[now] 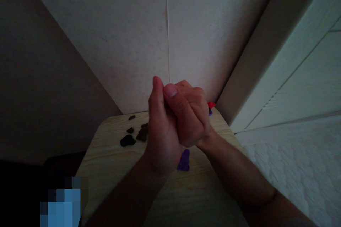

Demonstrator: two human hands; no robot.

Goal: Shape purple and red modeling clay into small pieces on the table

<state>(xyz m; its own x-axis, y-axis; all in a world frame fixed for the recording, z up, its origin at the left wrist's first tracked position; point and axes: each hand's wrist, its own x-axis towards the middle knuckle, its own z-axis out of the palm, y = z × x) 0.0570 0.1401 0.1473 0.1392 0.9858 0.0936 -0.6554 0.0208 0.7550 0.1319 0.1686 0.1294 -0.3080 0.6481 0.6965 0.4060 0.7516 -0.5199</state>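
My left hand and my right hand are pressed together in front of me, raised above a small light wooden table. The fingers of both hands are curled and closed round each other. Whatever lies between the palms is hidden. A purple lump of clay lies on the table just below my wrists. Several dark brown and black clay pieces are scattered on the table to the left of my left hand. A red piece with a bit of purple under it peeks out behind my right hand.
The table stands against a pale wall in a dim corner. A white door or cabinet rises on the right, with a white quilted surface below it. Dark floor lies to the left.
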